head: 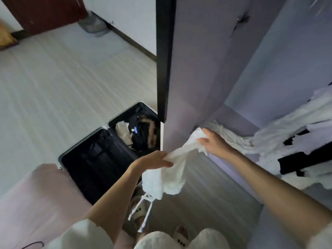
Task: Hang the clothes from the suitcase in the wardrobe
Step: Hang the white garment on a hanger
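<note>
I hold a white garment [172, 169] with dangling drawstrings between both hands, in front of the open wardrobe [269, 78]. My left hand [154, 159] grips its lower bunched part. My right hand [213, 141] grips its upper end near the wardrobe's floor. The black suitcase [100, 159] lies open on the floor to the left, with dark, beige and brown clothes [138, 132] in its far half. White and black clothes [287, 141] hang inside the wardrobe at the right.
The wardrobe door [163, 60] stands open edge-on between the suitcase and the wardrobe interior. A pink bed or cushion edge [36, 203] lies at lower left. A grey bin [93, 24] sits by the far wall. My slippered feet [181, 234] are below.
</note>
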